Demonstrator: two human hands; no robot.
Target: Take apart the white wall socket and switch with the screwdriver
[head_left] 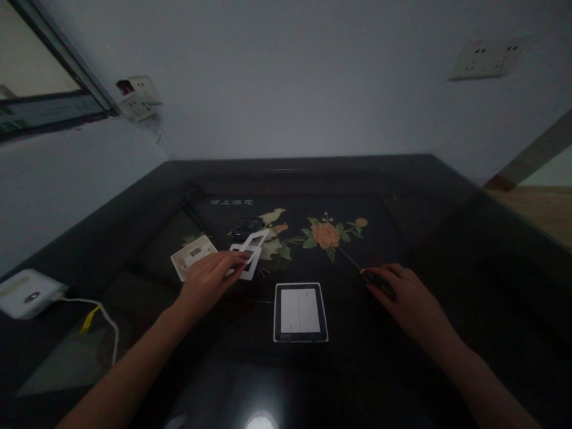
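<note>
My left hand (208,273) pinches a thin white rectangular frame (260,237), tilted up off the table. Under it lies a second white frame (251,271), partly covered by my fingers. Just left of that hand is a white plastic mounting box (182,257). A black module (247,226) sits behind the frames. My right hand (404,292) is closed round the dark handle of a screwdriver (351,258), whose thin shaft points up and left over the table. Between my hands lies a square white-edged switch panel (300,338), its two pale halves facing up.
A few tiny screws (264,273) lie near the frames. On the left, a white device (29,292) trails a white cable (117,333) with a yellow tag. The dark glossy table (357,381) has a printed flower and bird design and meets a wall with sockets (489,56).
</note>
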